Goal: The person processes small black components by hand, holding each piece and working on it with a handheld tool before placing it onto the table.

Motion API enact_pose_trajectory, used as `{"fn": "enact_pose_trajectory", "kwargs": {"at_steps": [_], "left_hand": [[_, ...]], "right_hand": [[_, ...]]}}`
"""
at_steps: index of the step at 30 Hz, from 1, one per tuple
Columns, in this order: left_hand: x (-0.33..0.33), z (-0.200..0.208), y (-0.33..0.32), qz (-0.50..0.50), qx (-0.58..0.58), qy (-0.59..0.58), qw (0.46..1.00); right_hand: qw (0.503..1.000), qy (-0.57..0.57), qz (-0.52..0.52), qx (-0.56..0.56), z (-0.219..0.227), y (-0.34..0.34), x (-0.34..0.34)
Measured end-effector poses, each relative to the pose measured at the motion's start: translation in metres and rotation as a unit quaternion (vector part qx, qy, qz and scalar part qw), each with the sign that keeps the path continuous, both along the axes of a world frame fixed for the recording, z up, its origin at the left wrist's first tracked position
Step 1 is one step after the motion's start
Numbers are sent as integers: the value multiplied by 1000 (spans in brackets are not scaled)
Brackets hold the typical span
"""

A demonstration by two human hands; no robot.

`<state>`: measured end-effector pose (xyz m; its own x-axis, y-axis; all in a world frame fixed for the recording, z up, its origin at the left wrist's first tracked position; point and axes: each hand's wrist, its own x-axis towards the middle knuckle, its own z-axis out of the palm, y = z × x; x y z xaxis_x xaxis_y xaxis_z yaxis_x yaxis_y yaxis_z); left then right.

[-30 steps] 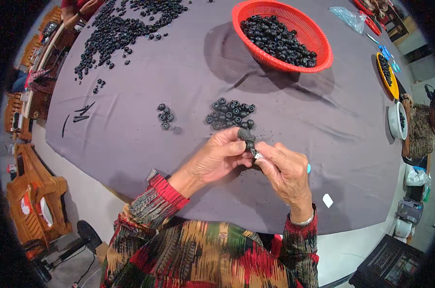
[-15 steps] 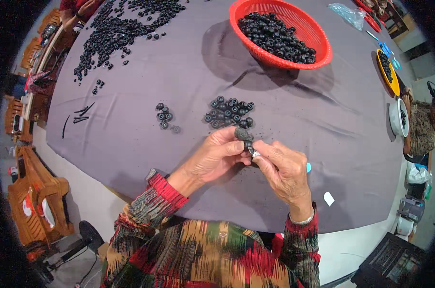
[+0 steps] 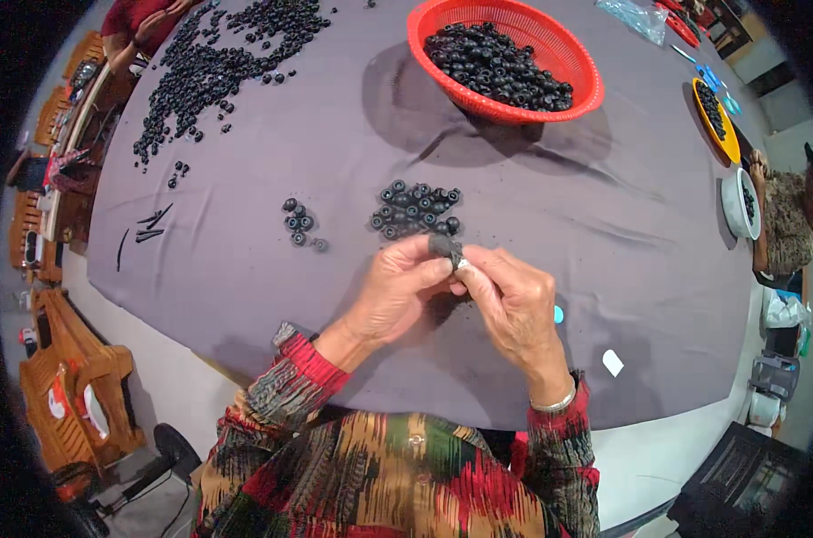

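My left hand (image 3: 390, 294) is closed in a pinch on a small black round part (image 3: 456, 257), mostly hidden by the fingertips. A dark cover (image 3: 441, 246) wraps the tip of its index finger. Against the part, my right hand (image 3: 518, 300) pinches a small silvery piece (image 3: 463, 264), perhaps a blade; its shape is largely covered. Just beyond the hands lies a cluster of black round parts (image 3: 415, 208), several showing ring-shaped openings. A smaller group of such parts (image 3: 297, 220) sits to its left.
A red plastic basket (image 3: 588, 81) of black parts stands at the back. Loose black parts (image 3: 218, 72) spread over the far left of the grey cloth (image 3: 245, 179), near dark strips (image 3: 151, 224). At right are a yellow plate (image 3: 734, 160), a white bowl (image 3: 729, 211) and another person's arm (image 3: 760, 215).
Both hands have shifted slightly left in the picture, as have the things on the table. The right fingers have closed nearer the left fingertips, covering more of the black part and silvery piece.
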<state>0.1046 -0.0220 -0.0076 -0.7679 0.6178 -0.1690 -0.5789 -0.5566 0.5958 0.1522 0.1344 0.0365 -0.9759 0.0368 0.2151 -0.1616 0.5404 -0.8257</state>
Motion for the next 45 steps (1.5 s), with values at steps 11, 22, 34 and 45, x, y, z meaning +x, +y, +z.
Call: {"fn": "enact_pose_trajectory", "kwargs": {"at_steps": [11, 22, 34, 45], "left_hand": [[-4, 3, 1, -27, 52, -23, 998], [1, -5, 7, -61, 1, -1, 998], [19, 38, -39, -96, -197, 102, 970], [-28, 28, -120, 244, -617, 467, 585]], "right_hand": [[997, -29, -69, -6, 4, 15, -1], [981, -77, 5, -179, 8, 2, 0], [997, 16, -42, 62, 1, 34, -1], [982, 69, -9, 178, -21, 5, -40]]}}
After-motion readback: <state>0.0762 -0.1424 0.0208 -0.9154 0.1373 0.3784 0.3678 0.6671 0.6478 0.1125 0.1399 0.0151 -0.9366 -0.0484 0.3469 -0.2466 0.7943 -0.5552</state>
